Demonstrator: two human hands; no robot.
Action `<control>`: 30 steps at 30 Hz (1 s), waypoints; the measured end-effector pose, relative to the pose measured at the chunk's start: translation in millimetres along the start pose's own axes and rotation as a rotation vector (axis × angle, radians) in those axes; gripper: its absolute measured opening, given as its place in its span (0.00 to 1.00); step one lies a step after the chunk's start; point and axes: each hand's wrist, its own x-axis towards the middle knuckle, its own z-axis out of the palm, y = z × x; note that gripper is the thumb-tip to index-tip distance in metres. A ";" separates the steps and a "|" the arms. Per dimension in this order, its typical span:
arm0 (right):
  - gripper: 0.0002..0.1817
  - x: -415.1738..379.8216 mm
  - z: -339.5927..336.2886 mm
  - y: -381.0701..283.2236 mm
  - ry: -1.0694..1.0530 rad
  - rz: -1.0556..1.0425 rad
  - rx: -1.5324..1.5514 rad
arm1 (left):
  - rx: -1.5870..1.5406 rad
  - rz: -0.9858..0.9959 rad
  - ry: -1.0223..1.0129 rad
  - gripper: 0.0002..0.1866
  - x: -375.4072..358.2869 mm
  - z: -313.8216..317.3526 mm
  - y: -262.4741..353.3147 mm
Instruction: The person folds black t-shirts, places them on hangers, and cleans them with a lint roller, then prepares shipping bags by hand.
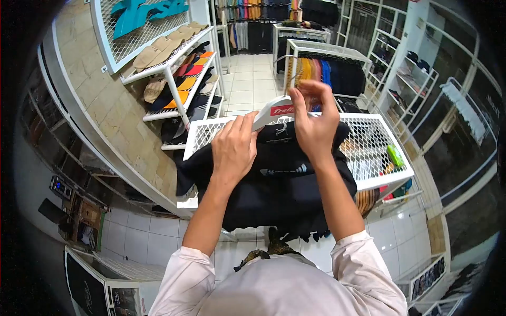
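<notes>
A white clothes hanger with a red label slants upward to the right between my two hands. My left hand has its fingers closed over the hanger's lower left end. At the other end is my right hand, its thumb and curled fingers around the hanger; part of that grip is hidden. Below both hands a black garment with a small pale print is spread out. Its jagged or fringed lower edge hangs over the near side of a white mesh-topped table.
A bright green item lies on the table's right side. To the left stands a white shelf rack with caps. Ahead, a white rack holds hanging clothes. Tiled floor runs between them. Glass panels line the right.
</notes>
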 end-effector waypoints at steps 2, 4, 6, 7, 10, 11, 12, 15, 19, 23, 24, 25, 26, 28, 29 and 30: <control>0.09 -32.2 -24.1 -17.0 0.060 -0.037 -0.089 | 0.035 -0.062 0.011 0.18 -15.5 -14.4 13.4; 0.08 -68.5 -40.6 -25.1 -0.112 0.026 -0.170 | 0.041 -0.100 0.008 0.18 -28.0 -31.1 26.8; 0.10 -90.9 -40.4 -35.6 -0.157 0.101 -0.254 | 0.059 -0.125 0.014 0.19 -38.7 -44.4 37.6; 0.13 -94.6 -39.9 -35.8 -0.178 0.069 -0.334 | 0.066 -0.116 0.002 0.19 -43.1 -53.2 44.5; 0.16 -92.2 -37.0 -47.4 -0.216 0.011 -0.403 | 0.088 -0.164 -0.035 0.19 -56.7 -72.0 63.6; 0.18 -94.2 -36.5 -53.5 -0.254 0.019 -0.391 | 0.098 -0.174 -0.032 0.19 -62.4 -74.8 66.6; 0.19 -96.4 -34.4 -59.2 -0.295 0.023 -0.373 | 0.135 -0.170 0.012 0.20 -68.5 -77.0 68.1; 0.19 -113.8 -25.1 -75.4 -0.398 0.078 -0.266 | 0.213 -0.231 0.062 0.22 -88.8 -87.0 72.8; 0.15 -138.0 -15.7 -95.0 -0.593 0.247 -0.015 | 0.307 -0.364 0.064 0.20 -118.4 -106.3 91.0; 0.13 -174.0 -27.8 -99.8 -0.826 0.321 0.212 | 0.402 -0.555 0.056 0.17 -152.3 -112.8 118.8; 0.12 -183.0 -33.9 -97.7 -0.865 0.478 0.449 | 0.429 -0.623 0.038 0.16 -159.0 -113.6 128.5; 0.11 -189.5 -43.9 -100.7 -0.894 0.656 0.679 | 0.448 -0.673 0.047 0.13 -164.7 -115.4 141.6; 0.08 -192.7 -55.9 -102.8 -0.847 0.646 0.750 | 0.475 -0.712 0.041 0.13 -172.5 -115.6 151.5; 0.05 -198.1 -72.7 -106.4 -0.840 0.681 0.875 | 0.495 -0.847 0.044 0.12 -191.4 -114.6 170.3; 0.04 -197.5 -81.4 -111.1 -0.874 0.807 1.001 | 0.518 -0.873 0.077 0.11 -201.3 -112.7 179.7; 0.03 -191.6 -92.2 -118.3 -0.904 0.823 1.133 | 0.553 -0.906 0.077 0.11 -211.8 -112.5 189.5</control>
